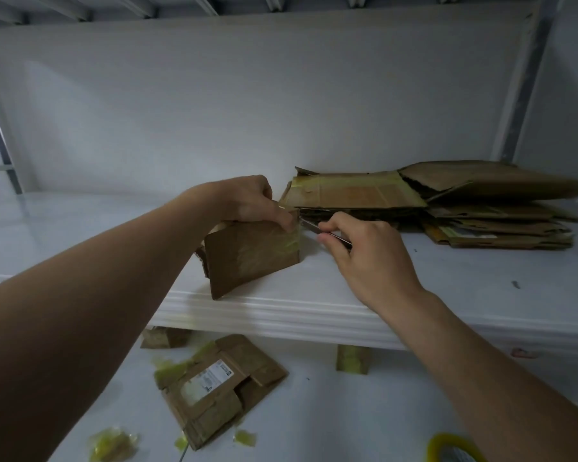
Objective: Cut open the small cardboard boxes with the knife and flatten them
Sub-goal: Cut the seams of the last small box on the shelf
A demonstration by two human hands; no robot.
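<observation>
Your left hand [247,201] grips the top edge of the small box [247,258], which stands tilted on the white shelf [281,315], near its front lip. Your right hand [364,255] pinches the knife [311,226], blade tip at the box's taped upper corner. Flattened cardboard stack [447,201] lies at the shelf's back right, by the white back panel [247,95]. Below the shelf: an opened box [221,385] lying flat, yellowish tape scraps [112,443], a tape roll [454,450]. Light is dim
</observation>
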